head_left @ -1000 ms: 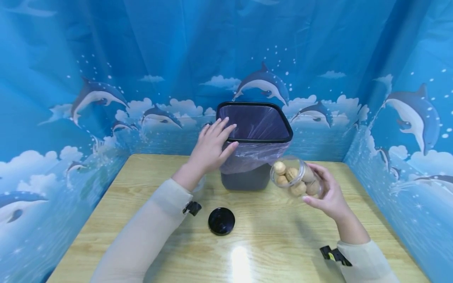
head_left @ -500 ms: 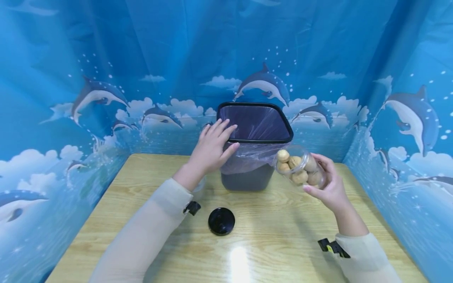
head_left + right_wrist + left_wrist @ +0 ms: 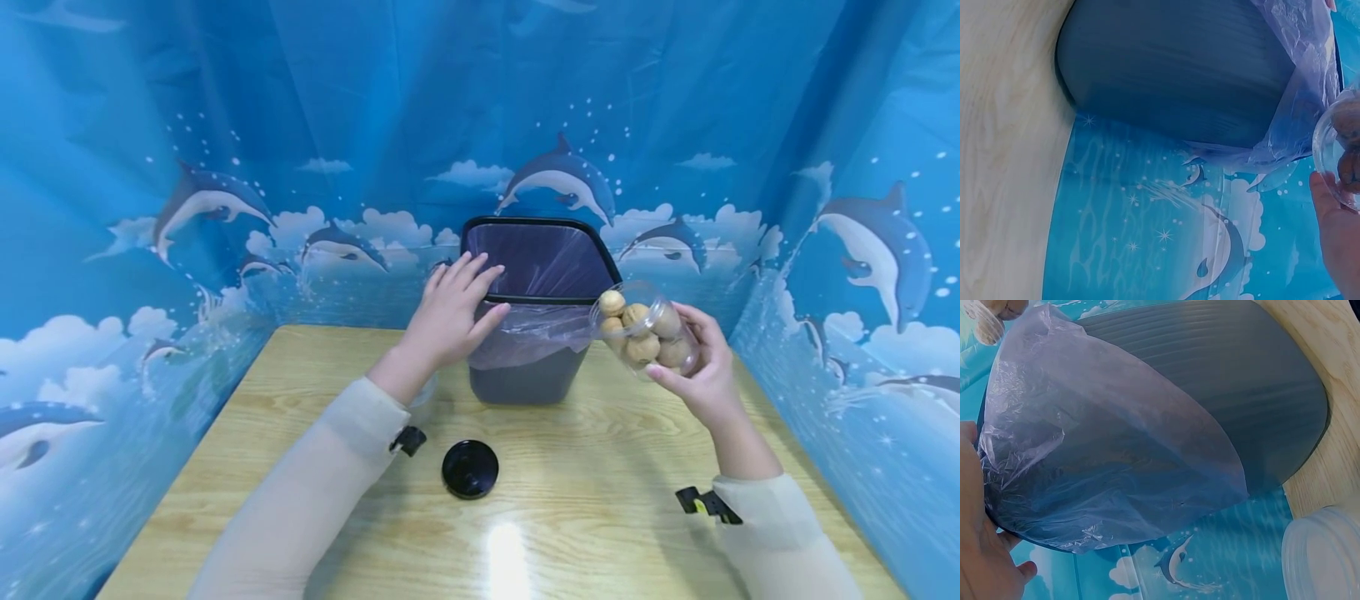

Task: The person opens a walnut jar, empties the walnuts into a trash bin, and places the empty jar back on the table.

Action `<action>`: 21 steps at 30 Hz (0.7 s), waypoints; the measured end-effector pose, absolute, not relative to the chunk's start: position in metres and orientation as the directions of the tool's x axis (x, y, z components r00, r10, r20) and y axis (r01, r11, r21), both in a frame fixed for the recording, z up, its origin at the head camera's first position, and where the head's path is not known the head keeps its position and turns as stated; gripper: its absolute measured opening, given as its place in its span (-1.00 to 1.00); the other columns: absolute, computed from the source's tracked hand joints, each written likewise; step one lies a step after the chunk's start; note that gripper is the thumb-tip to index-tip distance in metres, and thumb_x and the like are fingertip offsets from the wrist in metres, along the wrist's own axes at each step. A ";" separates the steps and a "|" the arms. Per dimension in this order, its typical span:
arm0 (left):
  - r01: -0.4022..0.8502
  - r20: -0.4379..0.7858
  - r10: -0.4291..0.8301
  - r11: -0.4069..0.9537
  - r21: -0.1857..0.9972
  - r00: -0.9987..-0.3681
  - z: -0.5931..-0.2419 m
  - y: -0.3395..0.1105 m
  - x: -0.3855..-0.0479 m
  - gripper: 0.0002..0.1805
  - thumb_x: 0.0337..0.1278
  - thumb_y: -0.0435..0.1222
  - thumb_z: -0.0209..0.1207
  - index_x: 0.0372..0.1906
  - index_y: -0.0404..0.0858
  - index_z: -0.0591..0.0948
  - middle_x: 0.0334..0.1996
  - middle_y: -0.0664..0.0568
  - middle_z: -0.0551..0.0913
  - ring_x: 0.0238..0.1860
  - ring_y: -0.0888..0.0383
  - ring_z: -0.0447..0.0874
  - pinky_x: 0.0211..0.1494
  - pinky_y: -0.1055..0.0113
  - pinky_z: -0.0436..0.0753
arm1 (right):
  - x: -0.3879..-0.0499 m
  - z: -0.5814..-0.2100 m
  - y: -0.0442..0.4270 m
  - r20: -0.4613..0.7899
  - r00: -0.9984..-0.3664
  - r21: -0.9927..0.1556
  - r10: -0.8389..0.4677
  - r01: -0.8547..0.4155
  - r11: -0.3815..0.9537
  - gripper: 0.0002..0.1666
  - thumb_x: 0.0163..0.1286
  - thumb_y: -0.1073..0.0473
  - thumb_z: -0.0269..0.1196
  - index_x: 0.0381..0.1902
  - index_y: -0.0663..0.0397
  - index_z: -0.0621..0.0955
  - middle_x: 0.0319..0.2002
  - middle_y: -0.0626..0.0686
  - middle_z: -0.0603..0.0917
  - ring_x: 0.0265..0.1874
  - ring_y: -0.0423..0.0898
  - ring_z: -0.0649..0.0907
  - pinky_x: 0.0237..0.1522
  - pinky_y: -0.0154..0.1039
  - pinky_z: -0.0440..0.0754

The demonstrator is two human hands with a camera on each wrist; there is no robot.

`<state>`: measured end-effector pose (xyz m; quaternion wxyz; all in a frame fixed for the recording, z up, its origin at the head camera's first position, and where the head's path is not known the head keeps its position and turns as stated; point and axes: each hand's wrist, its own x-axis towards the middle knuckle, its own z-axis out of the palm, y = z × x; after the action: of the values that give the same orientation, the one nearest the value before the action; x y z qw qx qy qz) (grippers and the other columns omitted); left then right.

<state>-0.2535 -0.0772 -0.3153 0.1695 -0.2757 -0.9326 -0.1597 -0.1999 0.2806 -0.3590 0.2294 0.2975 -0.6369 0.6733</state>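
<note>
Jar [image 3: 665,319] at right of centre in the head view, lying tilted, mouth toward the left, walnuts [image 3: 642,346] inside, one right at the mouth. Right hand [image 3: 703,358] grips it round the base end, thumb below. Jar is thin and clear, probably stiff, light plastic, a bit slippery; base end is a good hold, leaves the mouth free. Walnuts look hard and loose, likely to roll out if tipped further.

Left hand [image 3: 453,312] is spread, fingers laid over the left rim of the bin [image 3: 521,387], holding nothing else. Bin looks rigid and probably light; rim is the place to steady it. Bag [image 3: 510,333] lining it is thin, soft film, could slip or snag. Mouth of jar overlaps the bin's near right rim corner in the head view; can't tell if touching.

Also around: black disc [image 3: 470,469] on the counter [image 3: 585,525], bottom centre; clear tub [image 3: 1300,544], lower right of left wrist view, mostly behind the left wrist in the head view.
</note>
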 end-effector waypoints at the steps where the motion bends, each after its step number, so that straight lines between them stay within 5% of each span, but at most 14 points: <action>1: 0.567 0.404 0.459 0.797 0.205 -0.791 -0.315 -0.077 -0.253 -0.25 0.47 0.28 -0.30 0.59 0.04 0.14 0.60 0.02 -0.01 0.60 0.07 -0.29 0.57 -0.07 -0.26 | -0.201 -0.357 0.281 0.693 -0.718 -0.721 -0.064 -0.690 -0.071 -0.03 -0.11 0.77 0.22 0.37 0.35 0.38 0.16 0.09 0.53 0.07 -0.09 0.56 -0.08 -0.40 0.66; 21: 0.566 0.415 0.460 0.805 0.178 -0.785 -0.316 -0.078 -0.255 -0.25 0.47 0.29 -0.30 0.59 0.04 0.14 0.60 0.02 0.02 0.60 0.04 -0.24 0.56 -0.13 -0.21 | -0.222 -0.320 0.291 0.680 -0.732 -0.730 -0.048 -0.681 0.051 -0.08 0.02 0.71 0.23 0.39 0.19 0.40 0.16 0.11 0.46 0.05 -0.08 0.54 -0.15 -0.45 0.66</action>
<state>-0.2549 -0.0775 -0.3161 0.1791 -0.2748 -0.9330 -0.1479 -0.2222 0.2906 -0.3196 0.2495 0.2679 -0.6807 0.6345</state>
